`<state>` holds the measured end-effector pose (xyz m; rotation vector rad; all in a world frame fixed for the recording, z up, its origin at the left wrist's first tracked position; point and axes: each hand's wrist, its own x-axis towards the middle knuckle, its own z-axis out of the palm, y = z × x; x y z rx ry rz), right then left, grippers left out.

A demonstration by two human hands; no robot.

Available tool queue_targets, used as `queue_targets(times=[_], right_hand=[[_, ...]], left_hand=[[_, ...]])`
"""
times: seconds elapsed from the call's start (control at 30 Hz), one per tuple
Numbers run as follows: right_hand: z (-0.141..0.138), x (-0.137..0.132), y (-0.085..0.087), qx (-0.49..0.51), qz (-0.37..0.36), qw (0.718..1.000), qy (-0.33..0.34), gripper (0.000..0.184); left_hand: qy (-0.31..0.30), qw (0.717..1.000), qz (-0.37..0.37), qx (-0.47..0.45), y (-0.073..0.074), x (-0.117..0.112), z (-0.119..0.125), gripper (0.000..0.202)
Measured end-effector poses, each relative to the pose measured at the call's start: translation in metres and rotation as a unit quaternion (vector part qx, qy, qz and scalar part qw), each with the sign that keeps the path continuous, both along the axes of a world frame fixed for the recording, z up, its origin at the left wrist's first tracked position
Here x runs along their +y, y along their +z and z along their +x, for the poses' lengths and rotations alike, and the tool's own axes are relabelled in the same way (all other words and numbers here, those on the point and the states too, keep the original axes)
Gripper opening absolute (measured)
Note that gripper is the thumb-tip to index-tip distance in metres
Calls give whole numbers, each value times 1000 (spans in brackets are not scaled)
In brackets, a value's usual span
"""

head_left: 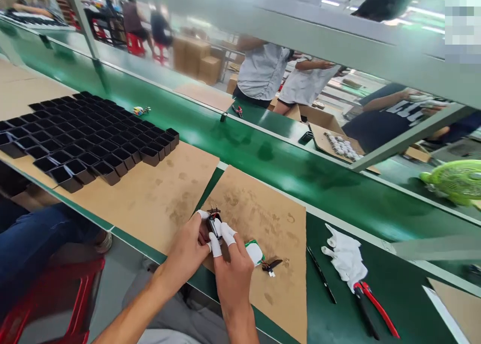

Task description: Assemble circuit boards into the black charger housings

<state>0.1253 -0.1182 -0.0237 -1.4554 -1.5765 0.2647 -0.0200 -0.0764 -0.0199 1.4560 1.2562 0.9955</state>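
I've got my left hand [188, 248] and right hand [233, 270] both pinched on the small black plug body [214, 223] over the cardboard sheet's [274, 218] near-left part; it looks light, rigid and slick, best held by its sides, clear of the prongs.

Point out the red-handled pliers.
In the head view, the red-handled pliers lie on the green bench at lower right, just beneath the white glove.

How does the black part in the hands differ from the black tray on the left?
The black part is one small piece with prongs on top; the black tray is a wide grid of open cells. The part is pinched between the left hand and right hand; the tray lies untouched on cardboard. Both are black.
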Motion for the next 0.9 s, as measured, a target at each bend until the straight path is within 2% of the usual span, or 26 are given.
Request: queue_targets(times=[0.13,0.23,0.3,0.4,0.47,0.53,0.63,0.7,0.8,0.9], right_hand=[[-1,-2,16,6,-38,999,-4,22],[11,9,40,14,-82,996,7,38],[25,26,58,38,-142,987,59,50],[46,59,78,101,-282,936,186,64],[56,76,85,106,-320,918,209,62],[61,84,86,105,-324,920,196,59],[60,77,80,120,-294,937,148,57],[54,61,74,134,-252,953,102,53],[39,28,65,145,-197,969,45,33],[22,-1,56,121,-136,983,5,22]], left_hand=[[-33,999,-2,-12,3,-1,-3,49],[-66,997,-6,-37,7,-1,-6,51],[-82,995,-11,-48,9,0,-9,42],[-96,994,-17,-51,10,1,-14,35],[-102,993,-15,-50,12,1,-17,35],[-106,993,-8,-48,13,1,-18,37],[-107,993,0,-41,14,-1,-17,38],[-104,994,-1,-32,13,-2,-14,38],[-105,994,5,-12,12,-5,-10,41],[-111,993,27,15,12,-9,-6,44]])
